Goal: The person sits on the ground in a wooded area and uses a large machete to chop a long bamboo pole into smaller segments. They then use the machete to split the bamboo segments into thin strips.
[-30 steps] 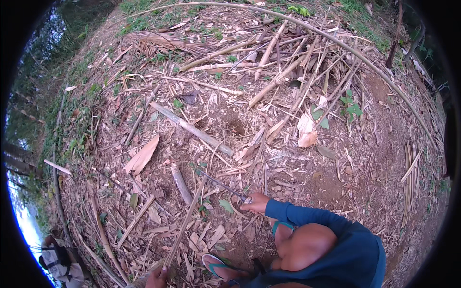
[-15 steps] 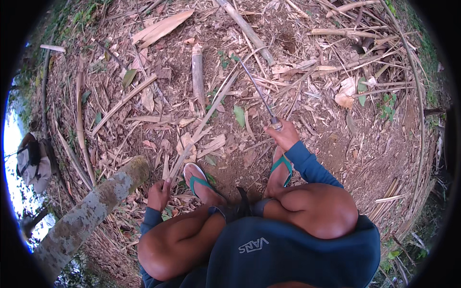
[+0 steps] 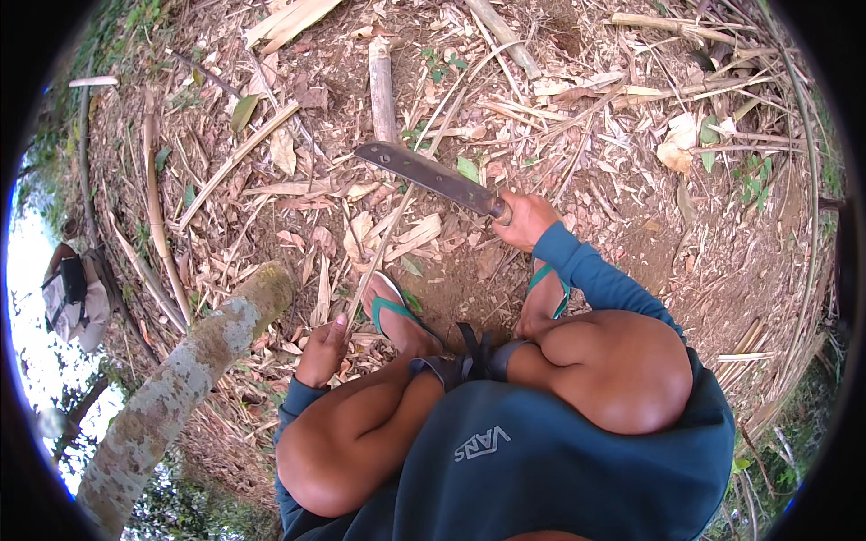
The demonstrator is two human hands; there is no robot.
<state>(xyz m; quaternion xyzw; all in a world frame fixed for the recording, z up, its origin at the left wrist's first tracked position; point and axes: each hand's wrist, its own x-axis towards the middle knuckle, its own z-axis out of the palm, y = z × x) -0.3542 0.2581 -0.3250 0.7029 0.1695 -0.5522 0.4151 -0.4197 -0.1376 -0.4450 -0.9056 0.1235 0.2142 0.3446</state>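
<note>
I squat on bare earth strewn with dry bamboo scraps. My right hand (image 3: pixel 525 219) is shut on the handle of a machete (image 3: pixel 424 174), whose dark flat blade points up and to the left above the litter. My left hand (image 3: pixel 323 352) is down by my left foot, closed around the near end of a thin bamboo strip (image 3: pixel 397 221) that runs away from me, passing under the blade. Both feet wear green flip-flops (image 3: pixel 390 307). My knees and blue shirt fill the lower middle of the view.
A lichen-covered tree trunk (image 3: pixel 180 379) slants from lower left toward my left hand. A short cut bamboo piece (image 3: pixel 382 88) lies ahead, with long bamboo poles (image 3: pixel 153 216) and dry leaves all around. A bag or bundle (image 3: pixel 77 293) sits at far left.
The view has tilted down toward my knees. My right hand has lifted the machete off the ground, so the blade now shows broadside. My left hand stays on the thin strip.
</note>
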